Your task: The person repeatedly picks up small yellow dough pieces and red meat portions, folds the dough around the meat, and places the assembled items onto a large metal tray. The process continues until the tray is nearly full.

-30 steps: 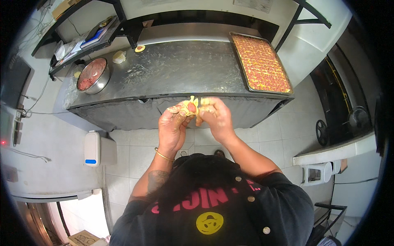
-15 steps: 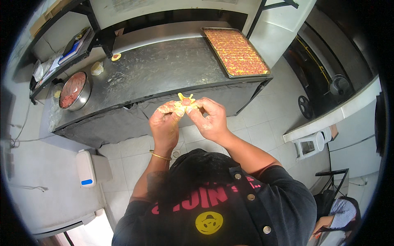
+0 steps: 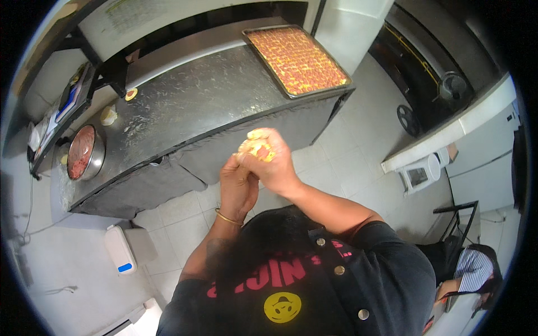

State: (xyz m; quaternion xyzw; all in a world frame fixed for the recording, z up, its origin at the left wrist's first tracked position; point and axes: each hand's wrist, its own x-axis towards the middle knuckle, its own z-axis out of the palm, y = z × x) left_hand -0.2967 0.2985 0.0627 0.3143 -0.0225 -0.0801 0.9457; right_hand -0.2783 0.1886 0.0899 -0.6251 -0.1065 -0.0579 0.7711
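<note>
Both hands close on a dough piece [image 3: 255, 150]: right hand [image 3: 274, 165] cupped over it, left hand [image 3: 238, 187] pinching beneath. Likely soft and fragile; hold its edges gently.

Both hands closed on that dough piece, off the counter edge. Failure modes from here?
1. The dough piece is pinched between the left hand and right hand over the tiled floor, not over the metal counter; a slip likely drops it there.
2. The fingers cover most of it, so a tear or leaking filling could go unseen.
3. The full baking tray sits at the counter's corner; a bump might shift it.
</note>
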